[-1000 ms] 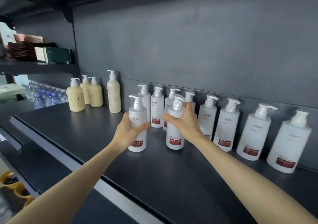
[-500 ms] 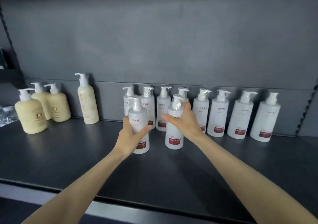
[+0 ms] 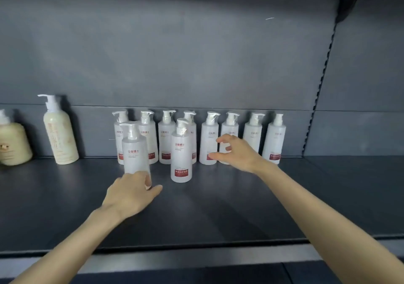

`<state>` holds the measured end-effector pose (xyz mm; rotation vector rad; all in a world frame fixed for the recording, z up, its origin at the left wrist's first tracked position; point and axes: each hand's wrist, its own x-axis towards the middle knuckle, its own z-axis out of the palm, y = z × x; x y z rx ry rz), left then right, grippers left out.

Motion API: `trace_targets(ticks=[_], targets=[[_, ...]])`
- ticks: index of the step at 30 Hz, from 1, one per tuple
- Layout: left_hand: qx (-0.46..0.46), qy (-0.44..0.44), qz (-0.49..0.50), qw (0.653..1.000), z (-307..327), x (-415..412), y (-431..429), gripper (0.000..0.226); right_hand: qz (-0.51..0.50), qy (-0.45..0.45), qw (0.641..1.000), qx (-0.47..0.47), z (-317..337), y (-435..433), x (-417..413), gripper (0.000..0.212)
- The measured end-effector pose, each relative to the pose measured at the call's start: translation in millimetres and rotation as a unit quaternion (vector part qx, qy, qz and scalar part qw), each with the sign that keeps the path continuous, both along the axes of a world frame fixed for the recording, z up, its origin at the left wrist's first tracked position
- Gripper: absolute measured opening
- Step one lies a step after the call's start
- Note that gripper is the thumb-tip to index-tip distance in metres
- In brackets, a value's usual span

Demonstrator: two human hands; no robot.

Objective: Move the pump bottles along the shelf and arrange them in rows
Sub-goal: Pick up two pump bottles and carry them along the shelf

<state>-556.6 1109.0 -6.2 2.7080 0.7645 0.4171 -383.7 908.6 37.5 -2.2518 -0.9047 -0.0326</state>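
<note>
At the far left a squat cream bottle [image 3: 13,146] and a tall cream bottle [image 3: 60,135] stand against the back panel, apart from the white group. The left hand [image 3: 131,194] has slid from the waist of the front-left pump bottle [image 3: 135,150] down to its foot. Its fingers are loosely bent against the base and the thumb is splayed aside, so it clasps nothing now. Next right, the second front bottle [image 3: 181,152] stands free. The right hand [image 3: 236,152] has let go of it and moved right, and it is open, fingers and thumb spread in a wide C before the fifth and sixth bottles of the back row [image 3: 253,135]. Two bottles thus seem set down as the start of a front row, and the right hand looks to be after the next one. The shelf [image 3: 218,209] has bare room ahead of the back row and further right, towards the slotted upright [image 3: 325,65]. The front lip [image 3: 196,256] lies well apart from the bottles.
</note>
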Motion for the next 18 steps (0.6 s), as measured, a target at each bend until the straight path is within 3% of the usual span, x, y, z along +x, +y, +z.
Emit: trace_targets(ticks=[10, 18], targets=[[0.045, -0.07, -0.21, 0.974, 48, 74, -184, 0.05, -0.111, -0.075, 0.987, -0.084, 27, -205, -8, 0.052], [0.061, -0.127, -0.361, 0.922, 73, 126, -386, 0.06, -0.251, -0.105, 0.954, -0.126, 46, -419, -16, 0.051]])
